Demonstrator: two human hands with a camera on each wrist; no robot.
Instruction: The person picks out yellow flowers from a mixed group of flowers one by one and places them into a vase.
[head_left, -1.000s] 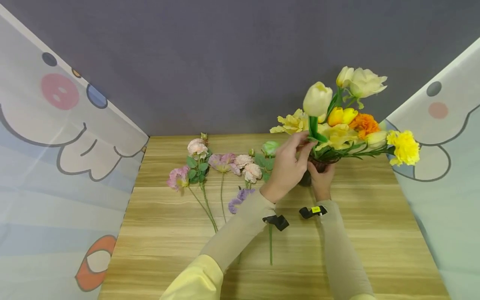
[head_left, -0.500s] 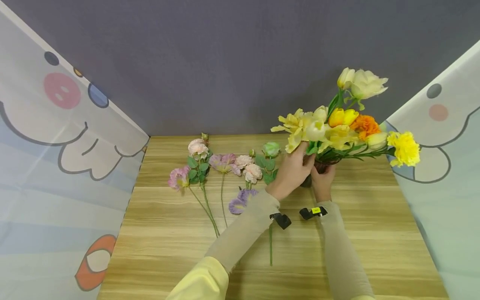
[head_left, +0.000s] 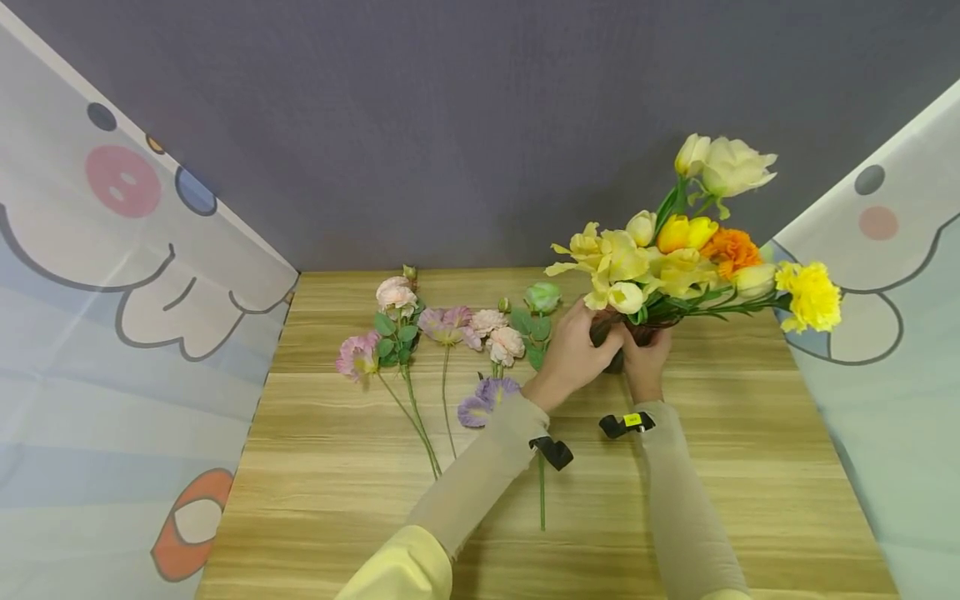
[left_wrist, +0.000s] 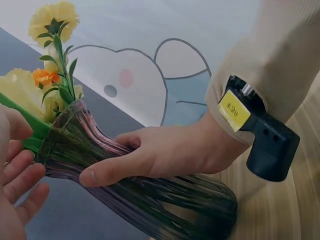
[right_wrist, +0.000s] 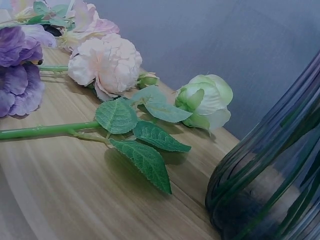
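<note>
A ribbed, see-through purplish vase [left_wrist: 150,200] stands tilted on the wooden table, packed with green stems. My right hand [head_left: 645,358] grips its body, thumb across the near side in the left wrist view. My left hand [head_left: 572,354] is at the mouth of the vase, and its loosely bent fingers [left_wrist: 24,172] hold nothing visible beside the rim. A white tulip [head_left: 625,297] leans out low just above that hand. Around it spread pale yellow flowers [head_left: 618,254], yellow-orange tulips [head_left: 686,233], an orange carnation [head_left: 729,250] and a yellow carnation [head_left: 808,296].
Left of the vase lie loose artificial stems: a purple flower [head_left: 480,404], pink-purple flowers [head_left: 447,325], pale pink blooms [right_wrist: 107,65] and a green-white rose [right_wrist: 205,100]. A grey wall [head_left: 450,150] backs the table [head_left: 735,467]; printed curtains [head_left: 90,350] flank it.
The white tulip that my left hand held upright has sunk down into the vase and tipped toward me. My left hand has dropped lower and let it go. The right hand stays on the vase.
</note>
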